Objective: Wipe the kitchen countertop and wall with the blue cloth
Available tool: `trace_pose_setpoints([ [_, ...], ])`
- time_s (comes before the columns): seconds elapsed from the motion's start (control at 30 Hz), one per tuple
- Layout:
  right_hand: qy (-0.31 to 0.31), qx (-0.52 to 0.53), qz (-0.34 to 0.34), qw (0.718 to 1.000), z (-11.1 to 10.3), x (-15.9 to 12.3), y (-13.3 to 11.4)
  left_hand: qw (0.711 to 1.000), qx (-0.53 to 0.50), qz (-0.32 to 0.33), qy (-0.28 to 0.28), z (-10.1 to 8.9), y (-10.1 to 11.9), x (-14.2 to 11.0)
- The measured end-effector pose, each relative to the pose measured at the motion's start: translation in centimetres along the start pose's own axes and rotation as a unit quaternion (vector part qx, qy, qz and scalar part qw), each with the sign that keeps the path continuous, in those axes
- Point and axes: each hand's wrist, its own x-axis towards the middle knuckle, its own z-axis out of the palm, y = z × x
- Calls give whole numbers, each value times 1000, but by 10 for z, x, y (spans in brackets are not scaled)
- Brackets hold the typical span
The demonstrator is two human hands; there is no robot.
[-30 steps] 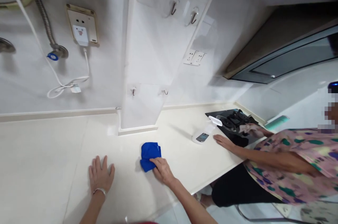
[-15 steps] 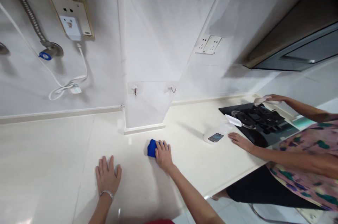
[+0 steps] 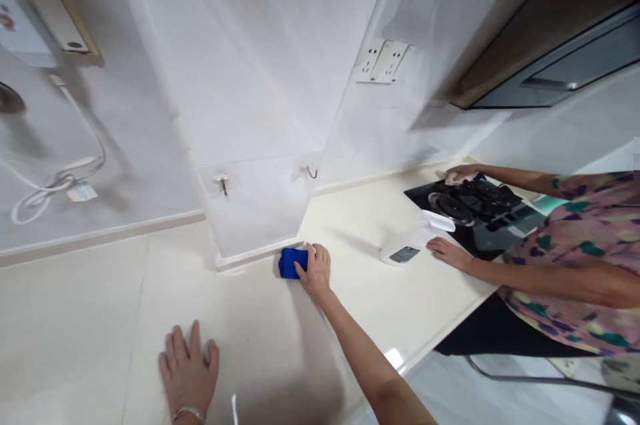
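My two hands, the left hand [image 3: 187, 371] and the right hand [image 3: 314, 271], work this counter [image 3: 100, 305] beside a co-worker's two hands [image 3: 450, 253], four hands in all, with two cloths between us: one blue cloth [image 3: 293, 263] and one pale cloth [image 3: 459, 178]. One spray bottle [image 3: 405, 248], one black gas hob [image 3: 480, 245] and one bracelet [image 3: 190, 415] appear, while the wall carries two socket plates [image 3: 380, 61] and two adhesive hooks [image 3: 223, 179].

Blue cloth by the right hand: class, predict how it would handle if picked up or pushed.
The blue cloth is probably floppy and light, since it bunches softly under the right hand. Pushed on the glossy counter, it would likely slide easily.
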Motion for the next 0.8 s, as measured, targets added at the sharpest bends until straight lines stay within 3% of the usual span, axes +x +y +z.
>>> trace_pose_setpoints([
  [0.2,7,-11,28,1000,15,-40,-20,1000,7,23,15,1,-2,-1],
  [0.4,-64,31,8,997,30,-5,1,999,13,25,17,1,1,1],
  [0.53,-59,34,19,997,29,4,5,1000,14,22,16,0,3,0],
  [0.8,-53,-31,67,996,29,-9,-47,999,23,24,7,2,1,1],
])
